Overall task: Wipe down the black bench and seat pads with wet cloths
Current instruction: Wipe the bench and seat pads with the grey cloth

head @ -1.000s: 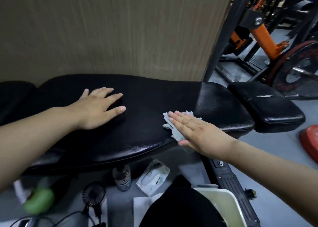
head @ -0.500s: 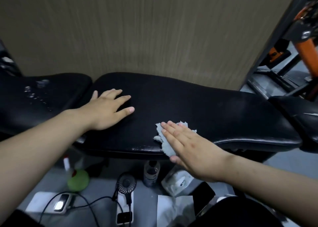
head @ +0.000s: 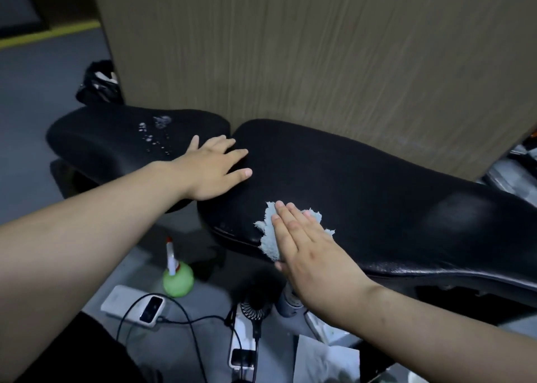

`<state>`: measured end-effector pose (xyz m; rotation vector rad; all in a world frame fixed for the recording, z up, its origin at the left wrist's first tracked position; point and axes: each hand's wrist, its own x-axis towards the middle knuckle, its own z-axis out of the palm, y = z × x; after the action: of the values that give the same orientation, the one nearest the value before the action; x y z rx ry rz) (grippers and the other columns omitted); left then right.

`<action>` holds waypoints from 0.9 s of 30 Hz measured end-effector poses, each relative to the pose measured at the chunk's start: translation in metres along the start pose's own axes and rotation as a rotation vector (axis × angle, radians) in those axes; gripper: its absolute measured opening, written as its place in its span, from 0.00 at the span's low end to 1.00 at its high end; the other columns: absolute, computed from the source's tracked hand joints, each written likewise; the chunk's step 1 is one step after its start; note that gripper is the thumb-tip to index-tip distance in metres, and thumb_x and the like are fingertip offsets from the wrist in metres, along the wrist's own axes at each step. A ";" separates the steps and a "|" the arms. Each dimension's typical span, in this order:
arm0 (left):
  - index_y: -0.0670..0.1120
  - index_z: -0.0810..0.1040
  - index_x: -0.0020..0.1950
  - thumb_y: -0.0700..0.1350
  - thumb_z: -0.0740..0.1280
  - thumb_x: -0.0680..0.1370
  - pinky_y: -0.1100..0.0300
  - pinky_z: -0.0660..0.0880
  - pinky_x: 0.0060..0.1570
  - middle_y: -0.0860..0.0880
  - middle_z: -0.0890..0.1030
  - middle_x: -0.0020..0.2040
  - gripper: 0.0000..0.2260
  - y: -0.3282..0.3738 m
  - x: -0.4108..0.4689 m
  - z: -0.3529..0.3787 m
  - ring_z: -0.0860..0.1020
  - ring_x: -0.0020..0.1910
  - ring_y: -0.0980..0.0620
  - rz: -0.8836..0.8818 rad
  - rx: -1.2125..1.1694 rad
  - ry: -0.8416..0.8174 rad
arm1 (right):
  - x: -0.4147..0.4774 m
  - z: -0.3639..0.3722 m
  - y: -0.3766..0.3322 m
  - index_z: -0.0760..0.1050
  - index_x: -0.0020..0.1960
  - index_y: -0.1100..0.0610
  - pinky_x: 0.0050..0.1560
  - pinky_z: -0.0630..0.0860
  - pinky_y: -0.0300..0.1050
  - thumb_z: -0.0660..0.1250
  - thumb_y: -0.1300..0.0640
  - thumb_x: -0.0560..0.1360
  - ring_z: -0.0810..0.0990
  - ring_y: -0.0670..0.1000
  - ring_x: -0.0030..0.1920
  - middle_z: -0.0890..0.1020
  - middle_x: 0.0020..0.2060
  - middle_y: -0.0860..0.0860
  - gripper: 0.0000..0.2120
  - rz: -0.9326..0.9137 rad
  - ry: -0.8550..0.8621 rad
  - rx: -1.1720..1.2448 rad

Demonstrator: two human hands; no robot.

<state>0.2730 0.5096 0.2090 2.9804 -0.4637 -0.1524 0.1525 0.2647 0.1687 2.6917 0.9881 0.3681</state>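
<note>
Our right hand [head: 313,254] presses flat, fingers straight, on the frayed pale-blue cloth [head: 268,237] at the near edge of the long black vinyl bench pad [head: 377,185]; limp and soft, we'd pin it under the palm.

No legible text — none anywhere.

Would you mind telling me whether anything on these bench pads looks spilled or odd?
Yes: whitish droplets lie scattered on the seat pad beside the left hand, not yet wiped. The blue cloth under the right hand has ragged edges.
</note>
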 end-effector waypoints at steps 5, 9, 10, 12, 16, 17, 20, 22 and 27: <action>0.53 0.54 0.81 0.64 0.48 0.82 0.38 0.41 0.76 0.47 0.50 0.82 0.30 -0.022 -0.001 -0.002 0.43 0.80 0.49 -0.014 -0.004 0.011 | 0.024 0.001 -0.020 0.65 0.73 0.69 0.70 0.67 0.59 0.48 0.50 0.80 0.67 0.64 0.73 0.66 0.72 0.66 0.29 0.029 0.036 0.018; 0.53 0.53 0.81 0.63 0.48 0.82 0.39 0.41 0.77 0.47 0.50 0.82 0.29 -0.035 -0.001 -0.003 0.43 0.80 0.50 -0.014 -0.014 0.035 | 0.048 0.000 -0.040 0.67 0.71 0.70 0.71 0.65 0.60 0.48 0.50 0.79 0.69 0.64 0.71 0.69 0.71 0.67 0.30 0.068 0.060 0.056; 0.53 0.53 0.81 0.62 0.48 0.83 0.39 0.41 0.77 0.47 0.51 0.82 0.28 -0.038 -0.001 -0.003 0.43 0.80 0.50 -0.011 -0.018 0.042 | 0.055 0.000 -0.045 0.68 0.70 0.70 0.71 0.65 0.59 0.48 0.50 0.79 0.69 0.65 0.71 0.69 0.70 0.68 0.30 0.075 0.067 0.068; 0.53 0.53 0.81 0.61 0.49 0.83 0.40 0.41 0.77 0.48 0.50 0.82 0.28 -0.042 -0.002 -0.005 0.43 0.80 0.51 -0.004 -0.023 0.053 | 0.069 -0.002 -0.056 0.68 0.70 0.70 0.70 0.65 0.59 0.48 0.50 0.78 0.70 0.65 0.70 0.70 0.69 0.68 0.30 0.092 0.064 0.095; 0.52 0.54 0.81 0.58 0.49 0.84 0.40 0.41 0.77 0.49 0.51 0.82 0.26 -0.047 -0.003 -0.006 0.43 0.80 0.51 0.004 -0.026 0.064 | 0.095 -0.008 -0.077 0.68 0.70 0.70 0.71 0.66 0.57 0.52 0.50 0.77 0.70 0.65 0.70 0.70 0.69 0.68 0.29 0.166 -0.027 0.117; 0.52 0.54 0.81 0.58 0.49 0.84 0.41 0.42 0.77 0.49 0.51 0.82 0.26 -0.050 -0.003 -0.006 0.43 0.80 0.51 0.001 -0.030 0.069 | 0.101 -0.013 -0.081 0.64 0.72 0.70 0.73 0.62 0.58 0.52 0.50 0.78 0.67 0.66 0.72 0.67 0.71 0.69 0.30 0.194 -0.063 0.106; 0.52 0.56 0.81 0.58 0.50 0.84 0.44 0.46 0.78 0.49 0.54 0.81 0.25 -0.061 -0.005 -0.006 0.48 0.80 0.50 -0.006 -0.045 0.117 | 0.117 -0.018 -0.090 0.40 0.75 0.73 0.74 0.39 0.61 0.46 0.52 0.82 0.45 0.70 0.77 0.44 0.75 0.72 0.32 0.199 -0.140 0.025; 0.52 0.58 0.80 0.57 0.50 0.84 0.46 0.50 0.78 0.49 0.56 0.81 0.25 -0.069 -0.006 -0.007 0.51 0.79 0.49 -0.014 -0.053 0.161 | 0.132 -0.024 -0.092 0.33 0.74 0.72 0.73 0.35 0.61 0.45 0.52 0.83 0.38 0.70 0.76 0.37 0.74 0.72 0.33 0.210 -0.227 0.013; 0.51 0.60 0.80 0.57 0.51 0.84 0.49 0.52 0.77 0.49 0.58 0.80 0.25 -0.083 -0.010 -0.009 0.53 0.79 0.50 -0.039 -0.074 0.205 | 0.173 -0.024 -0.073 0.33 0.76 0.70 0.76 0.35 0.56 0.49 0.53 0.81 0.35 0.64 0.77 0.36 0.76 0.66 0.35 0.216 -0.362 0.156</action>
<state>0.2893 0.5920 0.2076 2.8926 -0.3671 0.1291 0.2286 0.4359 0.1940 2.8686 0.6480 -0.1643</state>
